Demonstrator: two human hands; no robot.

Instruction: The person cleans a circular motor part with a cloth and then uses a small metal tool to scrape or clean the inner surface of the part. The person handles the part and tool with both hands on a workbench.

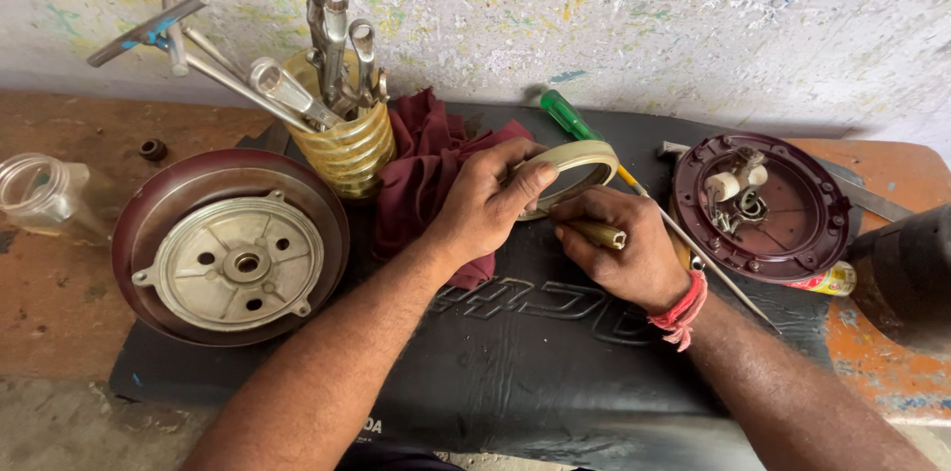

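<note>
- A cream-coloured tape roll (pixel 575 166) is pinched upright by the left hand (pixel 487 202), thumb on the near rim and fingers curled over the top, above the black mat (pixel 515 372)
- A short brass-coloured tube (pixel 597 234) is held in the closed fingers of the right hand (pixel 626 251), its open end pointing right, just below the roll
- The work is judged to be at an early stage: no tape appears wound on the tube yet, and whether a free end is lifted cannot be told
- The two fan covers, a large maroon disc (pixel 230 245) at the left and a smaller maroon cover (pixel 761 204) at the right, lie apart and unassembled
- Room is tight behind the hands: a red cloth (pixel 421 169), a yellow tool holder (pixel 342 139) and a green-handled screwdriver (pixel 567 114) crowd the far side
- Open mat is left toward the near edge, between the forearms
</note>
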